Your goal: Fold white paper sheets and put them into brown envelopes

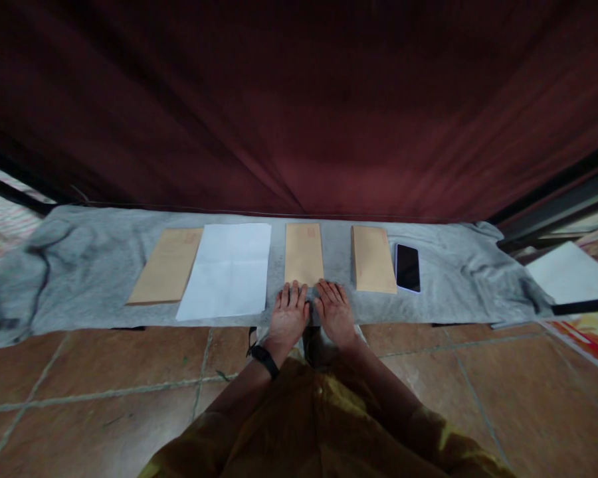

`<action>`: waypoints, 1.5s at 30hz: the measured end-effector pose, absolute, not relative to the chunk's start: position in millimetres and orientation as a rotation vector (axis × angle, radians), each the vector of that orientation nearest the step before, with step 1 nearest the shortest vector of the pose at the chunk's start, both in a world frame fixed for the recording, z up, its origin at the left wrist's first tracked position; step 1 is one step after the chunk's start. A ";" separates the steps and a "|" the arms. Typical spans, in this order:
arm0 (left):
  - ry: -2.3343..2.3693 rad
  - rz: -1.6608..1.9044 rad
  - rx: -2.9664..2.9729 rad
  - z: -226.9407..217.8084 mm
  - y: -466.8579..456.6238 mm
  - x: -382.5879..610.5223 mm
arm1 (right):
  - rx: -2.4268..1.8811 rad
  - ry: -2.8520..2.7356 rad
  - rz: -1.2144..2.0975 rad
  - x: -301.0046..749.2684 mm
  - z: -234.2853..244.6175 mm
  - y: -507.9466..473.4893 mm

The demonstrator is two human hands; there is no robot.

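Note:
A brown paper envelope [303, 252] with a small red print at its top lies upright in the middle of the grey cloth. My left hand [288, 315] rests palm down, fingers stretched out, with its fingertips at the envelope's lower left edge. Flat at the lower right corner lies my right hand [335, 312], its fingers out too. Neither hand grips anything. To the left is white paper [226, 269], faintly creased, and beyond it more brown envelopes [167, 265]. On the right sits a thicker-looking brown envelope or stack [373, 259].
A phone [408, 268] with a dark screen lies right of the right-hand envelopes. The grey cloth [453, 272] covers a narrow table against a dark red curtain [299, 133]. A white sheet [573, 272] and a colourful printed sheet [588, 338] are at the far right.

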State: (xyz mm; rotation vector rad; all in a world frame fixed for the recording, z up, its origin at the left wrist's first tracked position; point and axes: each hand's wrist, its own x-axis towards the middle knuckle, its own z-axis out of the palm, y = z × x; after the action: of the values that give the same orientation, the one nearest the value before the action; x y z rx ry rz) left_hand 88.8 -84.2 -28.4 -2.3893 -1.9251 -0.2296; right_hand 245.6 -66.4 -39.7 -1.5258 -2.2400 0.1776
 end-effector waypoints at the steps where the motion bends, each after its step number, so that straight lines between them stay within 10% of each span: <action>1: -1.923 -0.223 -2.392 -28.3 -83.9 88.6 | -1.504 -2.253 0.188 243.6 -38.0 -65.5; 45: -1.912 -0.143 -2.379 -29.2 -80.1 85.9 | -1.495 -2.271 0.268 243.9 -34.1 -62.6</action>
State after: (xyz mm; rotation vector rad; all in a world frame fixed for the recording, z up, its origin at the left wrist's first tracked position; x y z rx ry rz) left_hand 85.9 -80.1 -29.2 -2.3786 -1.9123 -0.1426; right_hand 243.9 -62.6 -34.1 -1.4946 -2.2711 0.2685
